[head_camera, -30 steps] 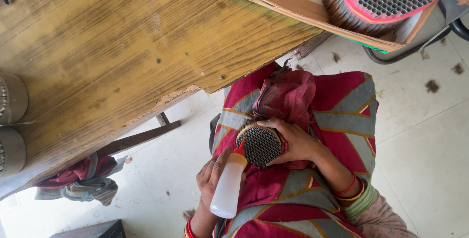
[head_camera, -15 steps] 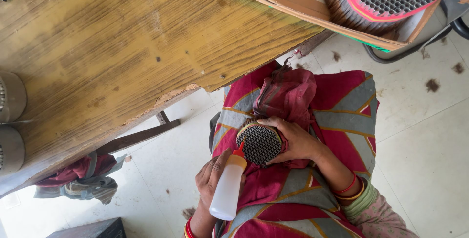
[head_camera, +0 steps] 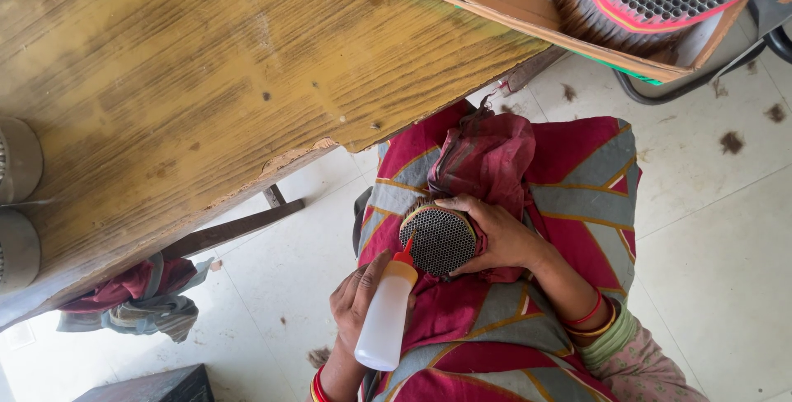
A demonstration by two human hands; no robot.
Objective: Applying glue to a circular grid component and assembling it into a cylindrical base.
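Head view: a white squeeze bottle [head_camera: 384, 318] with a red nozzle is grasped by the left hand [head_camera: 356, 296] at lower centre. Its tip touches the round perforated disc [head_camera: 438, 238], which is gripped by the right hand [head_camera: 501, 235] over a red patterned cloth [head_camera: 577, 171].

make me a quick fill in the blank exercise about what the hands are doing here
1. The left hand holds a squeeze bottle whose nozzle is coloured ____.
2. The right hand grips a round honeycomb disc that rests on the person's ____.
3. The bottle's nozzle points at the ____.
4. The tabletop above the hands is made of ____.

Missing words: red; lap; disc; wood
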